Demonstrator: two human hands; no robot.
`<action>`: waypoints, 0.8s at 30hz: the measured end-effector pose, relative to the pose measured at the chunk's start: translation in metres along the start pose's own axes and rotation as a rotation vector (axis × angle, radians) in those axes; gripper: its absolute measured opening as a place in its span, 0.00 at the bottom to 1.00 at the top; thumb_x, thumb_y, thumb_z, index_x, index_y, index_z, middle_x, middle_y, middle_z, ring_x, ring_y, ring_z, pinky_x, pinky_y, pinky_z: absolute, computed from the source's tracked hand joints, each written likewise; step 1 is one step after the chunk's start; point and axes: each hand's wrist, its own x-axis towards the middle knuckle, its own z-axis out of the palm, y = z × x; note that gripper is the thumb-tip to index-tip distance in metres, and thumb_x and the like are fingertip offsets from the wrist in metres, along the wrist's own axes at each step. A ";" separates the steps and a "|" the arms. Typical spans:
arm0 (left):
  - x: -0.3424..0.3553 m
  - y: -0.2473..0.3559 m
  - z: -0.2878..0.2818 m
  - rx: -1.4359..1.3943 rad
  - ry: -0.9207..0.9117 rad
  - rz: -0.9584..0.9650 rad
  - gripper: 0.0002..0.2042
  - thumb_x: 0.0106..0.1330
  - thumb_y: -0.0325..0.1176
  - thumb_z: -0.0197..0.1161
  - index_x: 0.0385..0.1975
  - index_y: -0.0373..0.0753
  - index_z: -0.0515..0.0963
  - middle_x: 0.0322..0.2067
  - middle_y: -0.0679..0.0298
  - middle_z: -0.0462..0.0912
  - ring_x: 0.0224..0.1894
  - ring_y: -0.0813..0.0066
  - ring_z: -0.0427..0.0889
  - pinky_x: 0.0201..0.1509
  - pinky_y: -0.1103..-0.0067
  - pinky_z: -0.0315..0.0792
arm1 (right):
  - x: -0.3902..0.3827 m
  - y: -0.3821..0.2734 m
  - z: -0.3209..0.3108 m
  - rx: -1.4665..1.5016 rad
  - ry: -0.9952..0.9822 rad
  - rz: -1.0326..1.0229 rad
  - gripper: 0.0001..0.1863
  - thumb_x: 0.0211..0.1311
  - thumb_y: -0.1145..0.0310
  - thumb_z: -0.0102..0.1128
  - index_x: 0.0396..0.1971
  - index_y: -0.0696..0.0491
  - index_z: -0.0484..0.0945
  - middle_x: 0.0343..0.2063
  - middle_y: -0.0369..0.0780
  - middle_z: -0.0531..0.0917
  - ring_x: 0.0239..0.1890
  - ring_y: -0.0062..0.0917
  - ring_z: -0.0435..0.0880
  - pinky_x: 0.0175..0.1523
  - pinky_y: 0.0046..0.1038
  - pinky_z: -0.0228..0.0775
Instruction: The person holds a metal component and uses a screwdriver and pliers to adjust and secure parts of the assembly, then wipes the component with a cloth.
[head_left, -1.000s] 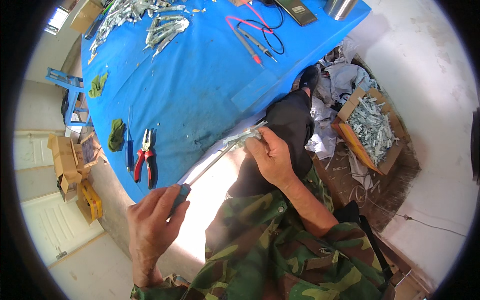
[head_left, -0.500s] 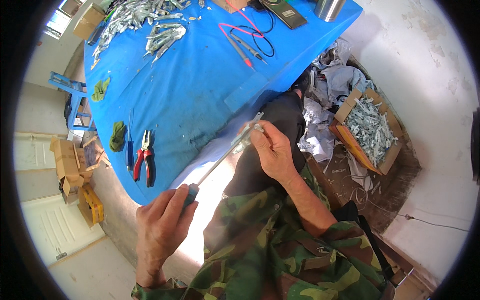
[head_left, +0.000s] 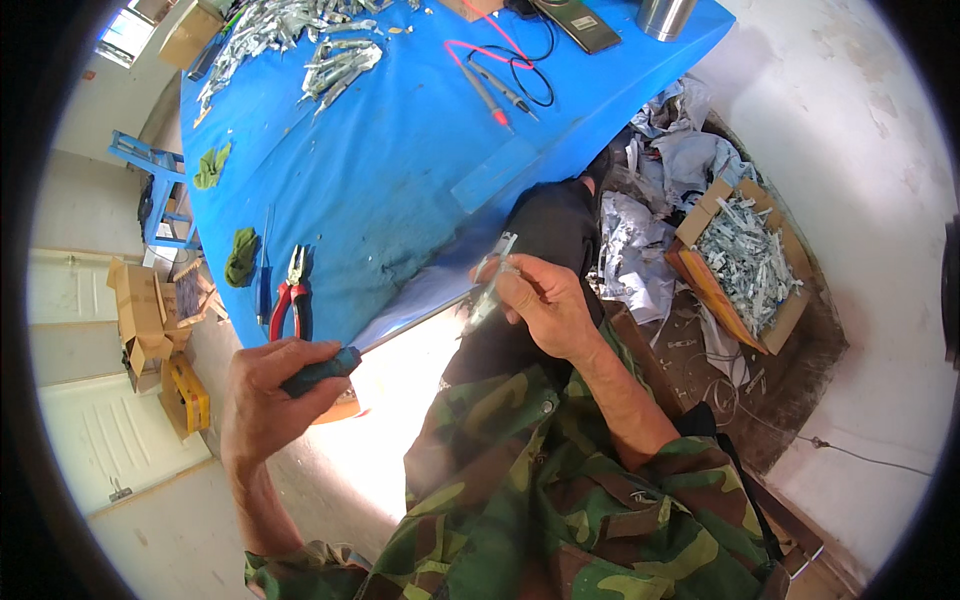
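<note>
My left hand (head_left: pixel 262 400) is closed around the blue handle of a screwdriver (head_left: pixel 325 371), whose long shaft points up and right. In my right hand (head_left: pixel 550 308) a thin, shiny metal strip piece (head_left: pixel 484 303) is pinched between thumb and fingers, over my dark-trousered leg. The screwdriver's tip meets or lies close to this piece; contact is hard to make out because of blur. Nearby on the blue-covered table (head_left: pixel 350 180) lie red-handled pliers (head_left: pixel 289 297), a second thin blue screwdriver (head_left: pixel 263 287) and a crumpled green cloth (head_left: pixel 241 257).
Silvery strips (head_left: pixel 262 55) are heaped at the table's far left. Test probes (head_left: pixel 492 98) with red and black leads, a dark handheld device (head_left: pixel 580 24) and a steel cup (head_left: pixel 665 16) sit farther right. A cardboard box (head_left: pixel 692 275) of metal strips stands by crumpled plastic sheeting (head_left: pixel 632 255).
My left hand has moved left and slightly up, tilting the screwdriver flatter. My right hand has shifted a little down and left, the metal piece turning with it.
</note>
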 end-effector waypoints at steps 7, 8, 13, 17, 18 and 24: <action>0.013 -0.019 -0.020 -0.082 -0.158 -0.169 0.17 0.51 0.26 0.80 0.42 0.32 0.89 0.31 0.57 0.91 0.30 0.78 0.87 0.37 0.81 0.80 | -0.005 -0.006 0.007 0.135 -0.021 0.088 0.17 0.80 0.59 0.58 0.50 0.58 0.86 0.23 0.27 0.78 0.24 0.08 0.68 0.30 0.16 0.61; 0.013 -0.023 -0.021 -0.108 -0.165 -0.185 0.17 0.50 0.26 0.80 0.42 0.32 0.89 0.31 0.57 0.91 0.30 0.78 0.87 0.36 0.81 0.80 | -0.006 -0.005 0.006 0.143 -0.039 0.097 0.17 0.80 0.59 0.58 0.50 0.58 0.85 0.25 0.28 0.80 0.24 0.08 0.69 0.30 0.16 0.61; 0.011 -0.038 -0.019 -0.189 -0.190 -0.241 0.18 0.49 0.27 0.80 0.42 0.33 0.90 0.30 0.59 0.91 0.30 0.80 0.87 0.37 0.81 0.80 | -0.008 0.000 0.002 0.182 -0.093 0.132 0.18 0.80 0.59 0.59 0.50 0.59 0.85 0.33 0.32 0.88 0.25 0.07 0.69 0.30 0.15 0.62; 0.010 -0.049 -0.015 -0.234 -0.204 -0.277 0.18 0.50 0.28 0.80 0.42 0.33 0.90 0.30 0.60 0.91 0.30 0.81 0.87 0.37 0.81 0.80 | -0.007 0.007 -0.002 0.236 -0.129 0.157 0.18 0.80 0.59 0.58 0.51 0.59 0.85 0.36 0.34 0.90 0.26 0.07 0.70 0.30 0.15 0.61; 0.010 -0.051 -0.014 -0.257 -0.212 -0.292 0.17 0.50 0.28 0.79 0.42 0.33 0.90 0.30 0.60 0.91 0.31 0.81 0.87 0.37 0.81 0.80 | -0.007 0.007 -0.002 0.261 -0.136 0.171 0.18 0.80 0.59 0.58 0.51 0.59 0.85 0.36 0.34 0.90 0.26 0.07 0.70 0.30 0.15 0.60; 0.009 -0.056 -0.012 -0.372 -0.265 -0.406 0.17 0.51 0.28 0.79 0.42 0.33 0.90 0.32 0.62 0.92 0.32 0.80 0.87 0.38 0.82 0.80 | -0.007 0.012 -0.004 0.296 -0.158 0.198 0.18 0.80 0.60 0.57 0.53 0.58 0.85 0.39 0.35 0.91 0.26 0.06 0.70 0.30 0.14 0.58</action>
